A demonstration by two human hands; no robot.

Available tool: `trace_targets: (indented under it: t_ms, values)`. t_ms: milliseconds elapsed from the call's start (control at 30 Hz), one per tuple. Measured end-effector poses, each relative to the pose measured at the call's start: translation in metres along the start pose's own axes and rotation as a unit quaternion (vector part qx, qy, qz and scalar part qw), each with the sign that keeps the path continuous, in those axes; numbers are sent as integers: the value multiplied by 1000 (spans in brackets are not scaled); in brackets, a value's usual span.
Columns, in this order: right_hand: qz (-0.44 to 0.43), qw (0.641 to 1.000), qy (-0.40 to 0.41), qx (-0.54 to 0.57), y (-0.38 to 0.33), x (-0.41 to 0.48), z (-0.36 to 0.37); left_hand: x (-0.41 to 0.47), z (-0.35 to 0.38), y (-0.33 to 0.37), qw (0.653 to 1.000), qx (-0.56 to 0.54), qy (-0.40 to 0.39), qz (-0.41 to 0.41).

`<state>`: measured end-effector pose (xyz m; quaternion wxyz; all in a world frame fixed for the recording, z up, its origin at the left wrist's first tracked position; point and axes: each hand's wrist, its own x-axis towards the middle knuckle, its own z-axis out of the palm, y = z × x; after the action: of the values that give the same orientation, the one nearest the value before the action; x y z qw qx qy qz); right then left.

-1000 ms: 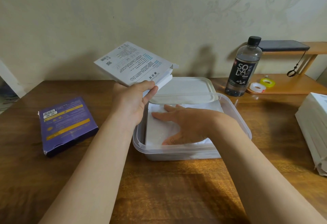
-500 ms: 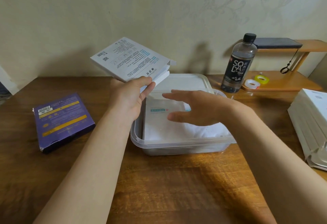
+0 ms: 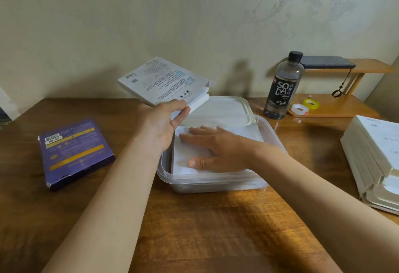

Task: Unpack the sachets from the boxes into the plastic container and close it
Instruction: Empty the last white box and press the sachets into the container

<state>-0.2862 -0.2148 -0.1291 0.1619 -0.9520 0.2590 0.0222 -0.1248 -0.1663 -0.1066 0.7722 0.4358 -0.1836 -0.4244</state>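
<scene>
The left hand (image 3: 160, 126) gripped a white box (image 3: 164, 83) by its near edge, thumb on top and fingers curled beneath, and held it tilted in the air with its open end flap pointing toward the right hand (image 3: 213, 147). Just below and to the right of that grip, the right hand lay flat, fingers straight and slightly spread, palm down on the white sachets (image 3: 185, 162) stacked inside the clear plastic container (image 3: 216, 184). The stack filled most of the tub under the palm; how many sachets it held could not be made out. Beyond the right hand's fingertips, the container's lid (image 3: 226, 107) lay on the table (image 3: 205, 229), touching the tub's far rim, so the container stood uncovered. Well to the left of the left forearm, a purple box (image 3: 73, 152) lay flat on the wood. To the right of the right forearm, near the table's edge, sat a stack of white boxes (image 3: 377, 156). Farther off, past the lid and to the right of both hands, a soda bottle (image 3: 282, 87) stood upright just beside a low wooden shelf (image 3: 336, 106) with two rolls of tape (image 3: 299, 108) on it.
</scene>
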Motion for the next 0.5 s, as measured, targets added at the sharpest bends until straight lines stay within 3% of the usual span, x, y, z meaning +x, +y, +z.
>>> trace_targets:
  t_ms: [67, 100, 200, 267, 367, 500]
  values:
    - [50, 979, 123, 156, -4, -4, -5, -4, 4, 0, 999, -9, -25, -17]
    - [81, 941, 189, 270, -7, -6, -10, -6, 6, 0, 999, -5, -43, -20]
    - [146, 742, 267, 596, -15, -12, -21, -16, 14, -5, 992, 76, -101, 12]
    - [166, 660, 268, 683, -17, -11, -21, -19, 18, -9, 981, 144, -116, 58]
    - [173, 603, 268, 732, -20, -10, -21, -19, 18, -14, 964, 209, -129, 97]
    - [195, 575, 257, 752, -18, -10, -23, -14, 15, -13, 965, 208, -126, 102]
